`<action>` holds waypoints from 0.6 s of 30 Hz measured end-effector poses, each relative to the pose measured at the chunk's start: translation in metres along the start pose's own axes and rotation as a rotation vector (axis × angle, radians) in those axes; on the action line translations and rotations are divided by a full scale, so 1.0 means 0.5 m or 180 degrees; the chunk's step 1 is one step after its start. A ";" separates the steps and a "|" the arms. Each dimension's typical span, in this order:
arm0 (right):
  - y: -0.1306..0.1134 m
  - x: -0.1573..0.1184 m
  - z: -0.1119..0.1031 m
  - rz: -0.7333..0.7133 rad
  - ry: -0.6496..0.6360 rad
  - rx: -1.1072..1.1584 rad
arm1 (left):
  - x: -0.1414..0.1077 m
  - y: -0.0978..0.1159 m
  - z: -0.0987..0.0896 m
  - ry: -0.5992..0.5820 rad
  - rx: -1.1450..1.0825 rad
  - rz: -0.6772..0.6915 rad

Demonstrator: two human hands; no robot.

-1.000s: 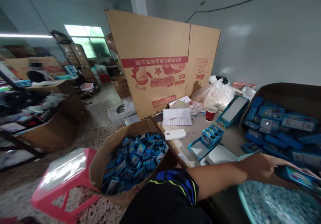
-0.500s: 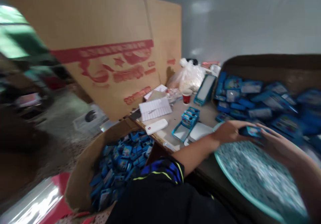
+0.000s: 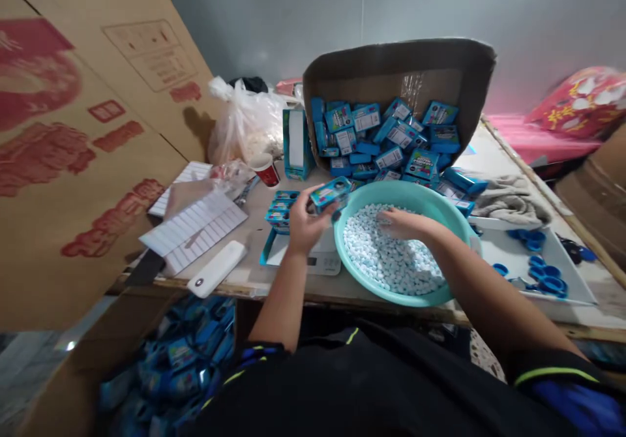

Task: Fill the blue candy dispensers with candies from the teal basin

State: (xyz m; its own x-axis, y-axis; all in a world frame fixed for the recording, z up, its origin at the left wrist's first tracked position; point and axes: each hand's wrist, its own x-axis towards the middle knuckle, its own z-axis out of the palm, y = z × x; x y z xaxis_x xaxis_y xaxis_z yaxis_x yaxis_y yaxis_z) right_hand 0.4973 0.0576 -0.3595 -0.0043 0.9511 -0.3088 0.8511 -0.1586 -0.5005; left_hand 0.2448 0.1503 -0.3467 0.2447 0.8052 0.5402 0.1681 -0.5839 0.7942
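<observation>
**Desk:** What's in the left hand [image 3: 306, 228]?

**Me:** A blue pack [image 3: 330, 194], up at my 12 o'clock, its fingers [image 3: 317, 197] clenched around it, over the rim of the basin [image 3: 338, 248].

**Desk:** And the right hand [image 3: 403, 224]?

**Me:** Inside the basin, fingers [image 3: 386, 216] loose and open, resting on the pale blue-and-white pellets [image 3: 386, 254]. Nothing's gripped there.

**Desk:** What's around them on the bench [image 3: 252, 271]?

**Me:** At 12 o'clock, a tilted carton [image 3: 396, 72] full of blue packs sits just behind the basin, with a few spilling out at 1 o'clock. A small stack of packs [image 3: 280, 210] stands at 11, beside a white scale [image 3: 323, 264]. At 10 there's a ruled sheet [image 3: 193, 229] and a white power bank [image 3: 216, 269]. A white tray [image 3: 542, 261] of blue rings [image 3: 552, 286] lies at 2.

**Desk:** Any readable writing?

**Me:** No. The pack labels are too small from here, and the red print on the cardboard sheet [image 3: 63, 143] at 9 o'clock is too skewed.
</observation>
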 end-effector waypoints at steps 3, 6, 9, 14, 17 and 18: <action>-0.020 -0.008 0.024 0.0113 -0.0232 -0.0563 | -0.013 -0.047 -0.064 0.0211 -0.0101 -0.0425; -0.043 -0.010 0.034 0.0004 -0.0271 -0.1145 | -0.026 -0.088 -0.090 0.0181 -0.0072 -0.0639; -0.050 -0.006 0.030 -0.0137 -0.0378 -0.1268 | -0.041 -0.106 -0.092 -0.0174 0.0333 -0.0790; -0.051 -0.005 0.020 -0.0017 -0.0404 -0.0989 | -0.065 -0.096 -0.095 -0.0643 0.0327 -0.1067; -0.058 -0.011 0.012 0.0039 -0.0432 -0.0910 | -0.067 -0.088 -0.120 -0.0227 0.0105 -0.0691; -0.059 -0.013 0.010 0.0030 -0.0426 -0.0886 | -0.065 -0.086 -0.132 -0.0031 0.0088 -0.0585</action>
State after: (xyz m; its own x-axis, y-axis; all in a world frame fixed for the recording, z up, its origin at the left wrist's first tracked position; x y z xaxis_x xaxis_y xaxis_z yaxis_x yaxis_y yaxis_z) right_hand 0.4696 0.0550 -0.3469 -0.0493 0.9036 -0.4254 0.9625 -0.0708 -0.2619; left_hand 0.1664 0.1562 -0.3802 0.2165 0.8976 0.3839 0.2369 -0.4298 0.8713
